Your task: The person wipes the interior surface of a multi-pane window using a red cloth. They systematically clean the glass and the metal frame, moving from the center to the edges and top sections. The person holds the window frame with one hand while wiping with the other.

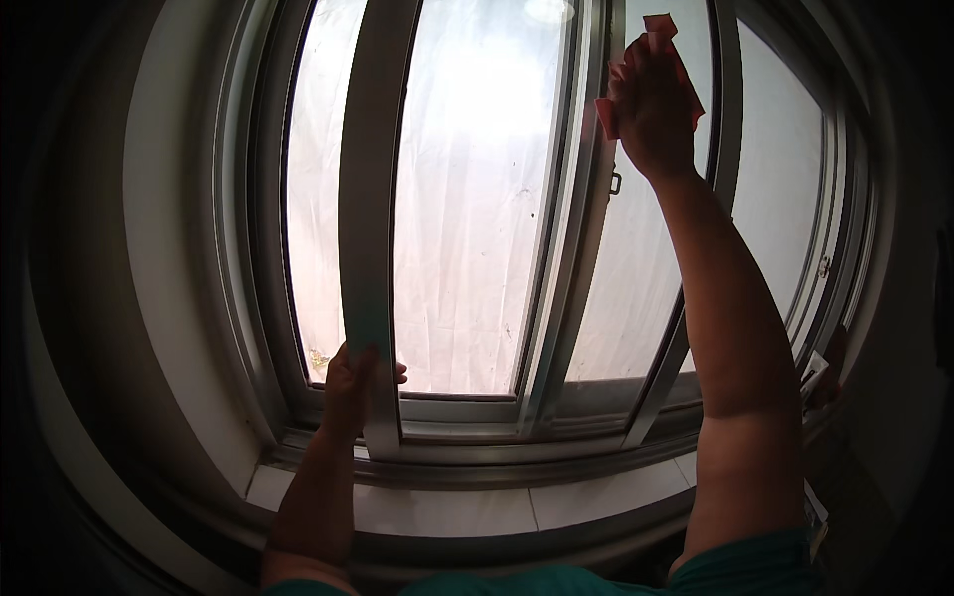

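Observation:
High up in the head view, my right hand (656,127) holds a crumpled red cloth (660,28) at a glass window pane (633,283). Parts of the cloth stick out around the fingers, and the arm covers some of the pane behind it. Lower down on the left, my left hand (350,387) grips the upright metal stile (371,186) of a sliding window sash. Its thumb lies along the near face, while fingertips show past the right edge of the stile. A small metal latch (616,183) sits on the upright frame below the cloth.
Behind the glass hangs pale, wrinkled sheeting (469,238). Window tracks (507,454) run along the bottom, above a white tiled sill (447,510). A white object (816,370) stands at the right end, partly hidden by my arm. A wall reveal (168,223) bounds the left side.

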